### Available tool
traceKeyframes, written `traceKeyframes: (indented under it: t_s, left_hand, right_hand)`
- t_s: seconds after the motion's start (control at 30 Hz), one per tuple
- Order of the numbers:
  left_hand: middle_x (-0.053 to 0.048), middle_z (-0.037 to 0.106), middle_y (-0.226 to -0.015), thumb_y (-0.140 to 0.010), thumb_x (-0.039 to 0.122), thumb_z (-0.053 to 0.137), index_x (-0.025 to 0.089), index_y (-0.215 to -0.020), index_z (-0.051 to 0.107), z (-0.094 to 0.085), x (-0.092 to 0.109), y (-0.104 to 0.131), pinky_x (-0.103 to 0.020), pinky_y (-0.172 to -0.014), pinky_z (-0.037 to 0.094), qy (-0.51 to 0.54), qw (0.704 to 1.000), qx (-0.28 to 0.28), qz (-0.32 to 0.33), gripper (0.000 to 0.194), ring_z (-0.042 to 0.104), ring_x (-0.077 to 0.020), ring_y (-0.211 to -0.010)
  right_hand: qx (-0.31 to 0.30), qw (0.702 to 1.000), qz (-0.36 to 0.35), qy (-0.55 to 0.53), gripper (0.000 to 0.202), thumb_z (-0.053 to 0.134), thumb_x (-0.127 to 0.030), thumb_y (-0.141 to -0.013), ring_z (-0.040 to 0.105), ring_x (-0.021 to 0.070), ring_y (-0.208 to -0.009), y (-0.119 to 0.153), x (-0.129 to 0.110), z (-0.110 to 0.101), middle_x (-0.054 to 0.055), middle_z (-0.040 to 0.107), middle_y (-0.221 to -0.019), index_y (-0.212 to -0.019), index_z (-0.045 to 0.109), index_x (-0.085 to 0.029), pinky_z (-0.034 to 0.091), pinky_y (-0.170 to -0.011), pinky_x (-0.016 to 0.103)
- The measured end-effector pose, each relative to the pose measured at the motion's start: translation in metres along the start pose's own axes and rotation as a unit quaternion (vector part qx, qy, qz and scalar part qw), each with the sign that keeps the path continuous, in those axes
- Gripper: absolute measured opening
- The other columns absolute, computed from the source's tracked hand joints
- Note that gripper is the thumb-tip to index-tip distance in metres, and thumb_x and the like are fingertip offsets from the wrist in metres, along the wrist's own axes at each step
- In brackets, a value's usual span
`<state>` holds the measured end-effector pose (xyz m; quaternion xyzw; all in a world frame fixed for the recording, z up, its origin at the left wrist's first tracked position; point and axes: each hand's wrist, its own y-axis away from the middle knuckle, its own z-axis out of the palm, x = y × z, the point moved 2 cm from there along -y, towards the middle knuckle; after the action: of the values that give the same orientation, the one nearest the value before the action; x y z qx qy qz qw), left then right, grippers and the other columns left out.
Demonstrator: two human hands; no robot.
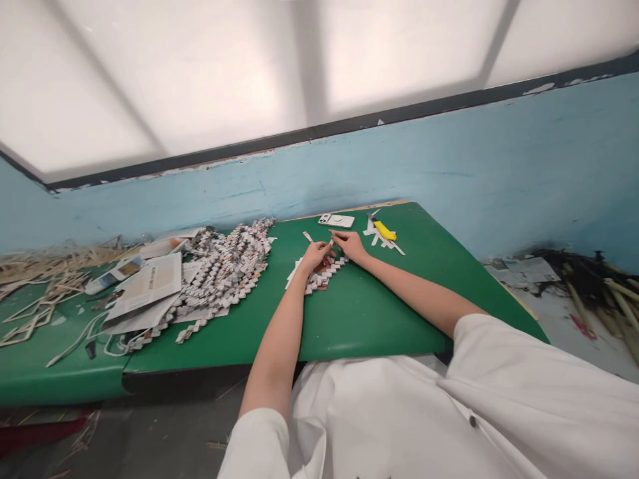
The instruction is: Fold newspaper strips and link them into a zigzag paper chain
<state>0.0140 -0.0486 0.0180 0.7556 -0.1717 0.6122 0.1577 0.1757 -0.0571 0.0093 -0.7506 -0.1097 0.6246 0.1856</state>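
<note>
My left hand (318,256) is closed, its fingers curled around a narrow paper strip (307,236) whose end sticks out past the knuckles. Close beside it my right hand (351,245) pinches thumb and fingers together at a small bit of paper; whether this belongs to the same strip I cannot tell. Under both hands a folded-paper zigzag chain (324,279) lies on the green table (349,322), partly hidden by the left hand. Just beyond them rests a white phone (342,221). To the right, a yellow-handled utility knife (385,230) lies on loose paper strips (395,245).
Left of my arms spreads a large heap of folded-paper chains (234,259), with printed paper sheets (150,286) and a white cable (74,349). Thin wooden sticks (44,299) cover the far left. A blue wall (374,159) borders the table's back; debris (594,286) lies at right.
</note>
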Motion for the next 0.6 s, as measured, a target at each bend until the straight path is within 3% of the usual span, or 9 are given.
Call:
traceKeyframes:
  t_s: [0.23, 0.4, 0.6]
  left_hand:
    - [-0.006, 0.072, -0.069, -0.089, 0.047, 0.071, 0.010, -0.093, 0.067, -0.006, -0.004, -0.001, -0.022, -0.046, 0.045, 0.048, 0.999, 0.011, -0.001, 0.037, 0.059, -0.0107, -0.045]
    - [-0.004, 0.071, -0.070, -0.088, 0.043, 0.072, 0.011, -0.093, 0.068, -0.009, -0.006, -0.001, -0.024, -0.047, 0.046, 0.118, 0.993, 0.012, -0.014, 0.032, 0.058, -0.0109, -0.045]
    - [-0.005, 0.070, -0.069, -0.087, 0.042, 0.072, 0.011, -0.088, 0.067, -0.010, -0.008, -0.003, -0.023, -0.044, 0.043, 0.155, 0.988, 0.009, -0.012, 0.032, 0.058, -0.0109, -0.044]
  right_hand:
    - [-0.036, 0.997, -0.051, 0.043, 0.046, 0.054, -0.045, -0.094, 0.054, 0.0164, -0.059, 0.002, -0.006, 0.000, 0.003, 0.067, -0.069, -0.123, 0.076, -0.016, 0.045, -0.065, 0.030]
    - [-0.070, 0.995, -0.057, 0.039, 0.045, 0.047, -0.047, -0.099, 0.058, 0.0179, -0.067, 0.001, -0.008, -0.001, 0.002, 0.062, -0.067, -0.115, 0.079, -0.019, 0.046, -0.071, 0.030]
    - [-0.079, 0.992, -0.072, 0.074, 0.043, 0.054, -0.051, -0.097, 0.060, 0.0191, -0.077, 0.003, -0.012, 0.002, 0.005, 0.063, -0.080, -0.108, 0.081, -0.019, 0.046, -0.074, 0.031]
